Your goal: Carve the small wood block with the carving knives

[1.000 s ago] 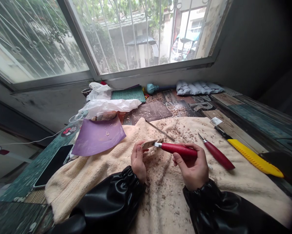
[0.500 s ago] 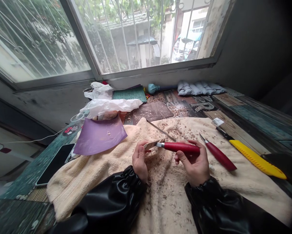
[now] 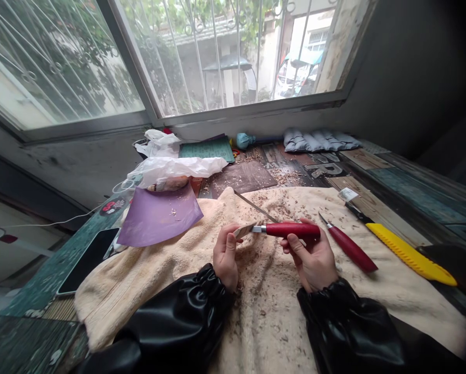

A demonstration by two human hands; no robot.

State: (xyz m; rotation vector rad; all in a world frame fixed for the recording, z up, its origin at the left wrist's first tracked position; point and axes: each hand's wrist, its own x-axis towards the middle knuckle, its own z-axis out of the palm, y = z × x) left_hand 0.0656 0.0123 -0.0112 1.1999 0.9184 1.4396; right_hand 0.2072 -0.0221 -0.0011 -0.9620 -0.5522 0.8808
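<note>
My left hand (image 3: 225,255) is closed on a small, flat piece of wood (image 3: 244,229). My right hand (image 3: 313,254) grips the red handle of a carving knife (image 3: 291,230), whose short metal blade points left and meets the wood's right end. How deep the blade's tip sits against the wood is hidden. Beneath both hands lies a beige towel (image 3: 275,322) strewn with wood shavings. A second red-handled carving knife (image 3: 352,249) rests on the towel to the right. A thin, dark metal strip (image 3: 256,206) lies just beyond my hands.
At right lies a yellow utility knife (image 3: 408,252). Purple sandpaper (image 3: 161,215) and a black-screened tablet (image 3: 87,264) are at left. Farther back are a white plastic bag (image 3: 178,169), a green cutting mat (image 3: 209,149), a brown sheet (image 3: 243,177) and a grey padded bundle (image 3: 318,142).
Both hands, with the wood and the carving knife, have shifted slightly to the right. The blade still meets the wood's end. Everything else lies where it was.
</note>
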